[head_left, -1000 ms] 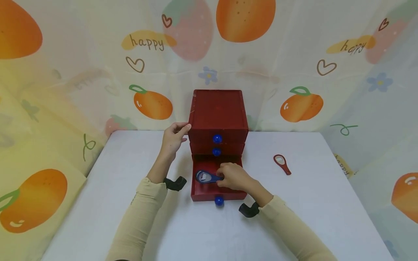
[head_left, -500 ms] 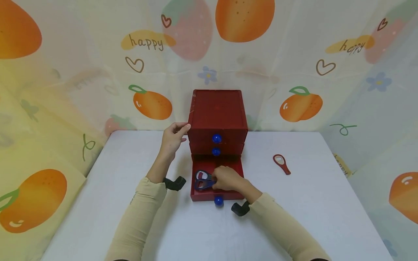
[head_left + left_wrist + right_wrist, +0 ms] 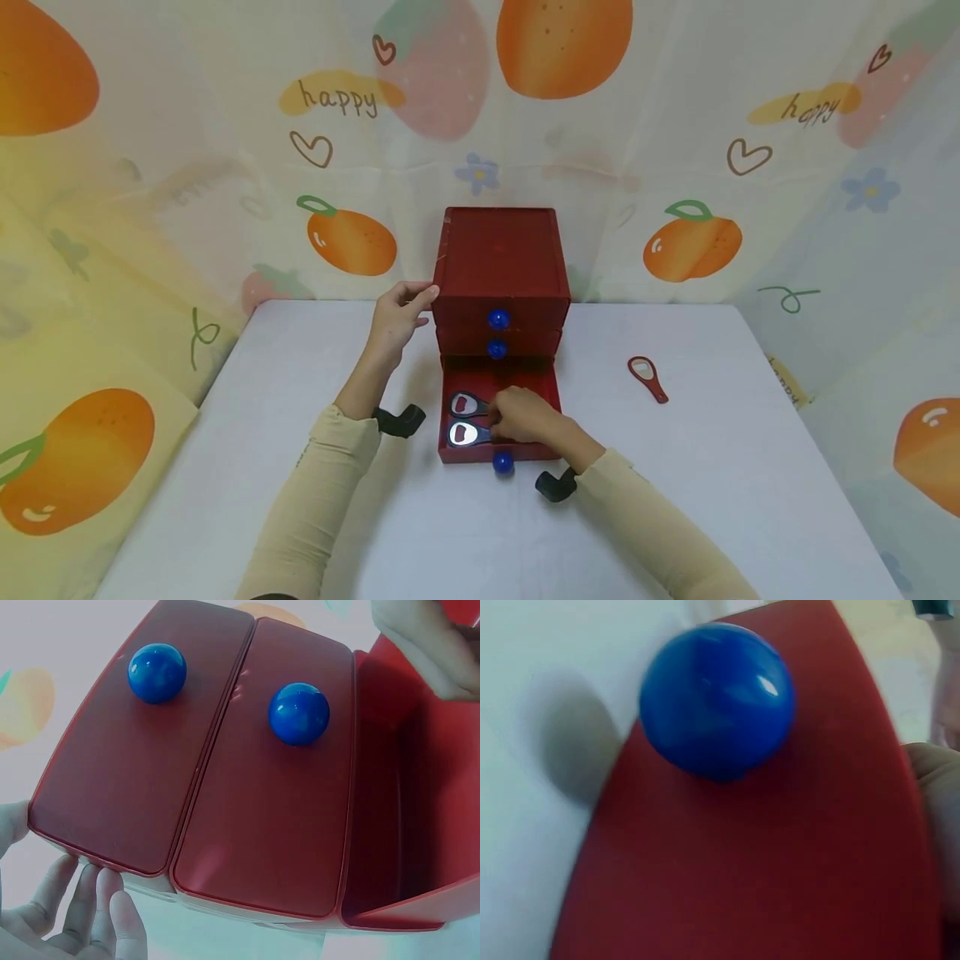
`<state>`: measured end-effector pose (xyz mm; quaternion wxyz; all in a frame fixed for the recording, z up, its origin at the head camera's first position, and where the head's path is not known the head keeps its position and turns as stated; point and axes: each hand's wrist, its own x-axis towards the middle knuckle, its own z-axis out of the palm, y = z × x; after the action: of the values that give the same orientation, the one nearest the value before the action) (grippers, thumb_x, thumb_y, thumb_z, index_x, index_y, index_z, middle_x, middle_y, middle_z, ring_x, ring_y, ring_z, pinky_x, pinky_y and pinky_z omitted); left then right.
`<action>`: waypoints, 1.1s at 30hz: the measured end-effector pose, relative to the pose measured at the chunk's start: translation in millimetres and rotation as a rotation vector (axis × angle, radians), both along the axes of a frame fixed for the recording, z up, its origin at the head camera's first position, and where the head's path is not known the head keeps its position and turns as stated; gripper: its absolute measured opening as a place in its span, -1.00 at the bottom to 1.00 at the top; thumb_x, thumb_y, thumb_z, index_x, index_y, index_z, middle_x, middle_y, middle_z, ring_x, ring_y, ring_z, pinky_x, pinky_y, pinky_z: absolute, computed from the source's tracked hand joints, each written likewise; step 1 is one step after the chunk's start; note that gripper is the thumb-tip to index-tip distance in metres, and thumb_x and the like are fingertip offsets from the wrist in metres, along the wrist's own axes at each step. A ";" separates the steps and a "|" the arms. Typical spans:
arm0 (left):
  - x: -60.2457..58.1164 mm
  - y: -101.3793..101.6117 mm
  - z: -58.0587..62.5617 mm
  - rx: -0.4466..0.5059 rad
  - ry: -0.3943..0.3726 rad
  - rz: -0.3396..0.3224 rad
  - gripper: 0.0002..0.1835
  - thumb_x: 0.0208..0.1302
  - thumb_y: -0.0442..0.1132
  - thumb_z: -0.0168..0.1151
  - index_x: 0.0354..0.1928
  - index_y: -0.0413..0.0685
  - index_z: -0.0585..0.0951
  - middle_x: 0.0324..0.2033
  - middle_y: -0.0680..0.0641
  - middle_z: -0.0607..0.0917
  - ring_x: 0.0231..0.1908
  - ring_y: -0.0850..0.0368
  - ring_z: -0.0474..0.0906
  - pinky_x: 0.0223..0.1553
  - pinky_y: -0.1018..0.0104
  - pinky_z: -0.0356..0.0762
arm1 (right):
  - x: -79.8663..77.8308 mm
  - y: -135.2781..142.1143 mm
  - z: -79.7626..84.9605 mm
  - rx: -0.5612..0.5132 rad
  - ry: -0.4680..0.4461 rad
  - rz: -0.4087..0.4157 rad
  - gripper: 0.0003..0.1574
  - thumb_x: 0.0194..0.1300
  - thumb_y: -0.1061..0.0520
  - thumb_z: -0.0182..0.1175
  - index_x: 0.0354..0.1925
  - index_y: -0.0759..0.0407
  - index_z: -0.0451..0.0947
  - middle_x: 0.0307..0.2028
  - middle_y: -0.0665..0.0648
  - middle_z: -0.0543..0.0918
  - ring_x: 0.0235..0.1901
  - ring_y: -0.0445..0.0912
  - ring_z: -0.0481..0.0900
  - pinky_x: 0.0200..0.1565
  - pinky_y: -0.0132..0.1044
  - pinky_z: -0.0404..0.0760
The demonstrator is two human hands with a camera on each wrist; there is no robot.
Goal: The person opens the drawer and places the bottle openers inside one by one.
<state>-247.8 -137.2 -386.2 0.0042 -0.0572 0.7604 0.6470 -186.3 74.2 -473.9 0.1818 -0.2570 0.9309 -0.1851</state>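
Observation:
Two blue bottle openers, a rear one (image 3: 467, 405) and a front one (image 3: 462, 433), lie side by side in the pulled-out bottom drawer (image 3: 450, 456) in the head view. My right hand (image 3: 522, 414) reaches into this drawer, its curled fingers at the handle of the front opener; the handle ends are hidden. My left hand (image 3: 397, 321) holds the front left corner of the red drawer cabinet (image 3: 501, 254). In the left wrist view the thumb of this left hand (image 3: 75, 922) is at the top edge and its fingers touch the side.
A red bottle opener (image 3: 647, 379) lies on the white table (image 3: 712, 500) right of the cabinet. The upper two drawers are closed, with blue knobs (image 3: 157, 673). In the right wrist view the bottom drawer's blue knob (image 3: 717, 701) sticks out. A printed cloth (image 3: 600, 208) hangs behind.
The right hand has shifted slightly left with a blue bottle opener. The two blue openers, overlapping earlier, now lie apart and nearly parallel. The left hand has stayed at the cabinet.

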 end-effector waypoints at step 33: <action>-1.0 0.1 -4.5 0.016 0.019 0.008 -0.52 0.33 0.06 0.22 0.14 -0.10 0.55 0.03 -0.17 0.61 -0.03 0.04 0.54 0.11 0.08 0.60 | -10.9 152.4 58.1 -0.310 0.044 -0.343 -0.68 0.35 0.09 0.19 -0.12 0.34 0.66 -0.24 0.27 0.73 -0.40 -0.05 0.63 -0.33 -0.30 0.57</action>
<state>-248.8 -137.2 -390.7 -0.0051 -0.0542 0.7550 0.6535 -197.2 226.6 -415.8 0.0855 -0.1239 0.9252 -0.3484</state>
